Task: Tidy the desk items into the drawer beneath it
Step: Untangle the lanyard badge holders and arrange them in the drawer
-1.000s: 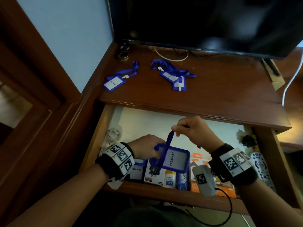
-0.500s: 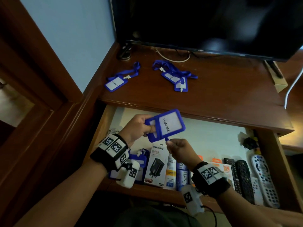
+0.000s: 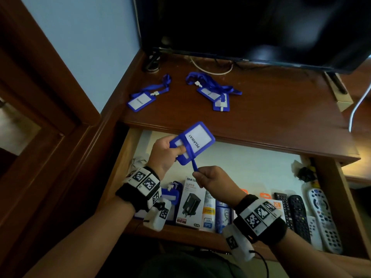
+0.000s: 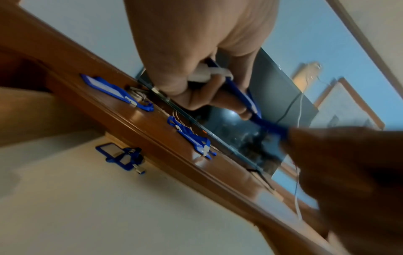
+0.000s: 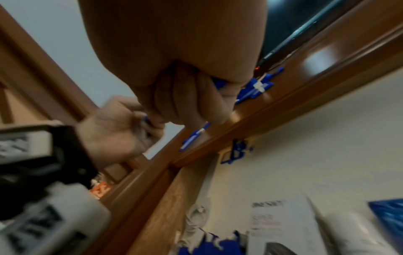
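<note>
Pinched in the left hand [image 3: 167, 152], a blue badge holder [image 3: 193, 142] marked PELAWAT was held up over the open drawer [image 3: 241, 163], thumb on its face and fingers curled behind its left end, the card tilted with its right end higher. Below it the right hand [image 3: 212, 180] was closed on the blue lanyard strap [image 3: 194, 167], which ran taut and short from the holder's lower edge into the fist; a band of the same strap crossed the holder's face. From the left wrist view, the white plastic clip [image 4: 209, 74] of the holder sat tucked inside the left fingers [image 4: 226, 101], with the strap leading away toward the dark, blurred right hand. On the desk top [image 3: 271, 109] behind lay more of the same: one badge holder [image 3: 141, 101] near the left edge with its lanyard trailing back, and a pair of badge holders [image 3: 215, 96] overlapping in a tangle of blue ribbon near the middle. A dark television screen [image 3: 251, 27] stood at the back, a white cable [image 3: 212, 70] looping under it. Inside the drawer, along its front, stood a white charger box [image 3: 190, 203], another blue badge holder [image 3: 170, 194] partly behind the left wrist, and several remote controls [image 3: 309, 215] side by side toward the right.
</note>
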Action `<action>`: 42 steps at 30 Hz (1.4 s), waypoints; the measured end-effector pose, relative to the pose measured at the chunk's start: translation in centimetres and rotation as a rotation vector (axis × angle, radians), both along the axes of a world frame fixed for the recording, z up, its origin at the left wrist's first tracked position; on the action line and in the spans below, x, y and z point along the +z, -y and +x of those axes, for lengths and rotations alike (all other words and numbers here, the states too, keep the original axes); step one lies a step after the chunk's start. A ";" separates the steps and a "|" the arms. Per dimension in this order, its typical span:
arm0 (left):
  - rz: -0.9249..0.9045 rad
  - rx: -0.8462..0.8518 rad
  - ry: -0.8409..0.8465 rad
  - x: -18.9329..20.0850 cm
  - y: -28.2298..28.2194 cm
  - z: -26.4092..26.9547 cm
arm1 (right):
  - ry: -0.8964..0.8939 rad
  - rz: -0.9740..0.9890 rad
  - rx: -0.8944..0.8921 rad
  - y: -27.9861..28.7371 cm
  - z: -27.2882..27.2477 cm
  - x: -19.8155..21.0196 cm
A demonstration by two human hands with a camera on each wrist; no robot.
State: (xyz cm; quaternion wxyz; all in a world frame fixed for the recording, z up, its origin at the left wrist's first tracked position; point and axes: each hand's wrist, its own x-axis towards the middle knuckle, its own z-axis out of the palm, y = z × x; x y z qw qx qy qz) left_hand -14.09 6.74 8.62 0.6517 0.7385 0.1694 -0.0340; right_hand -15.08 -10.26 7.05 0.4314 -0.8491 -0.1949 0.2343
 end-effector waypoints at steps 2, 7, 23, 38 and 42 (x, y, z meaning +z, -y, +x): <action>0.122 -0.004 0.017 -0.3 0.0 0.1 | 0.027 -0.007 0.032 -0.2 0.0 1.0; 0.445 -0.187 0.030 -1.4 0.2 -0.4 | 0.043 -0.034 0.104 0.1 0.5 2.5; 0.588 -0.928 -0.175 -1.1 1.2 -2.5 | 0.083 -0.050 0.144 2.3 3.0 -0.5; -0.004 -0.395 0.001 -1.9 1.2 -3.8 | -0.896 0.682 -0.335 3.0 2.1 -0.3; -0.160 -0.197 0.055 -2.1 2.8 -4.5 | -0.915 0.771 -0.393 2.2 1.9 -0.8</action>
